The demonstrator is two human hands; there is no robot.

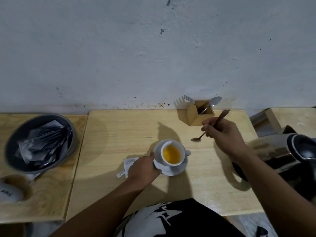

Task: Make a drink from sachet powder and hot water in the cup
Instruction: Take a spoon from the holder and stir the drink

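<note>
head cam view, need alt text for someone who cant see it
Seen from above, a person's right hand holds a spoon above a wooden table, while the left hand steadies the saucer under a white cup of orange liquid. A torn sachet lies beside the saucer, a wooden cutlery box stands by the wall, and a kettle sits at right.

White cup point(172, 153) upright on saucer point(172, 170), orange liquid inside (handle right).

Motion-blurred sachets point(42, 142) in the bowl point(71, 134), kettle point(290, 156) cropped at the right edge.
</note>
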